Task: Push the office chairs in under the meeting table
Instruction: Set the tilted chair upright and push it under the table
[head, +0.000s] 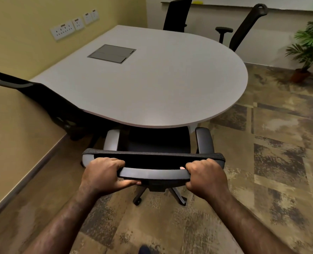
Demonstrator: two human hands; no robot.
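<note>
A black office chair (157, 142) stands right in front of me at the rounded end of the grey meeting table (152, 85). Its seat front lies under the table edge and both armrests still show. My left hand (101, 173) and my right hand (205, 176) each grip the top bar of its backrest, one at each end. A second black chair (47, 99) sits at the table's left side, tilted against the edge. Two more black chairs (177, 13) (245, 26) stand at the far side, the right one set back from the table.
A yellow wall with power sockets (64, 30) runs along the left. A cable box lid (111, 54) is set into the tabletop. A potted plant (309, 50) stands at the far right. Patterned brown carpet (271, 153) stretches to my right.
</note>
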